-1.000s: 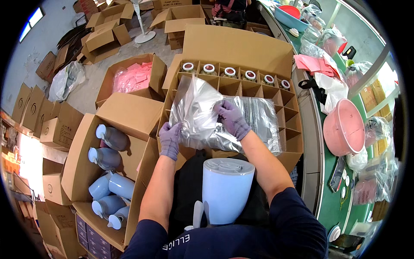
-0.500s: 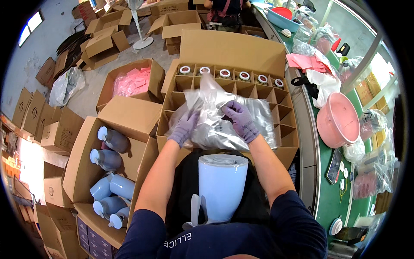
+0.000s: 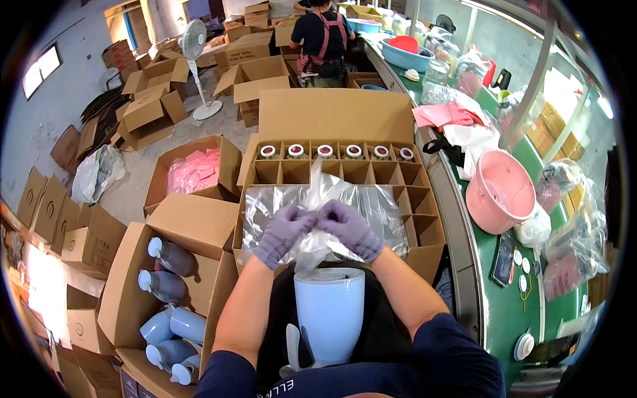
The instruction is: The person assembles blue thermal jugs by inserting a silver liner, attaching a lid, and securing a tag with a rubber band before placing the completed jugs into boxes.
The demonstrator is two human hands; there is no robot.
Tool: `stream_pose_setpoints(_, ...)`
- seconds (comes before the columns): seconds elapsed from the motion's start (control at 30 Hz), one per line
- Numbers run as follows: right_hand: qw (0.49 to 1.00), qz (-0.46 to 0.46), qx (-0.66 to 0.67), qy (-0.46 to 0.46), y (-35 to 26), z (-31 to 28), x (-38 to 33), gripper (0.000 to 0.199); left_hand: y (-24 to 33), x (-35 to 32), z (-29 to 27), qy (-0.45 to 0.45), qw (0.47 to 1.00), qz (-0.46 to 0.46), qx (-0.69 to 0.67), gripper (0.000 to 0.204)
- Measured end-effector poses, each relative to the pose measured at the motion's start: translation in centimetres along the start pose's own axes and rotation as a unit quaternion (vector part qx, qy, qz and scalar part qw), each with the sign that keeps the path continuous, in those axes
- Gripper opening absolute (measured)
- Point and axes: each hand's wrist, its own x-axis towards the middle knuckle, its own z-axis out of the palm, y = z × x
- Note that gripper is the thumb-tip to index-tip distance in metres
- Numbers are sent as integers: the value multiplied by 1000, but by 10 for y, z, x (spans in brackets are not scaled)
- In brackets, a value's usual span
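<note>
My left hand (image 3: 285, 233) and my right hand (image 3: 352, 229), both in purple gloves, pinch a crumpled clear plastic bag (image 3: 314, 194) between their fingertips. Under them, more clear plastic bags (image 3: 378, 207) lie flat across the carton with cardboard dividers (image 3: 335, 97). Along the carton's far row stand several jars with white-rimmed lids (image 3: 325, 151). A light blue jug (image 3: 330, 308) with a handle and a clear top stands upright against my lap, just below the hanging end of the bag. Neither hand touches the jug.
To the left, an open carton (image 3: 123, 285) holds several blue jugs (image 3: 164, 286). Behind it is a box of pink sheets (image 3: 194, 171). A green workbench (image 3: 488, 305) on the right carries a pink basin (image 3: 501, 191) and a phone (image 3: 503, 259). Further off are a fan (image 3: 193, 46) and a person (image 3: 323, 36).
My hands have come together, and the bag is now gathered between their fingertips. The view has tilted up, showing more of the far room and the person there.
</note>
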Motion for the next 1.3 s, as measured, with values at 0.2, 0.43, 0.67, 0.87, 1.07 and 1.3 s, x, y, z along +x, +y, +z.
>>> stream_pose_setpoints(0.2,873,-72,435,209,-32,-43,-76,19,-99,-29,-41,342,929,83,-117,18)
stream_pose_setpoints(0.43,907,-23,320,272,19,-68,-85,23,-74,-32,-14,212,943,68,-248,37)
stream_pose_setpoints(0.67,935,-112,194,275,-44,-46,-65,15,52,-63,-12,508,696,382,335,74)
stream_pose_setpoints(0.87,972,-112,137,152,-34,-18,-59,19,43,-55,27,-47,988,87,-116,39)
stream_pose_setpoints(1.07,988,-78,-79,104,-38,11,-56,16,36,-45,25,-23,987,43,-154,37)
stream_pose_setpoints(1.3,989,-74,-117,-44,-27,24,-11,15,-43,-44,4,218,892,-7,-397,24)
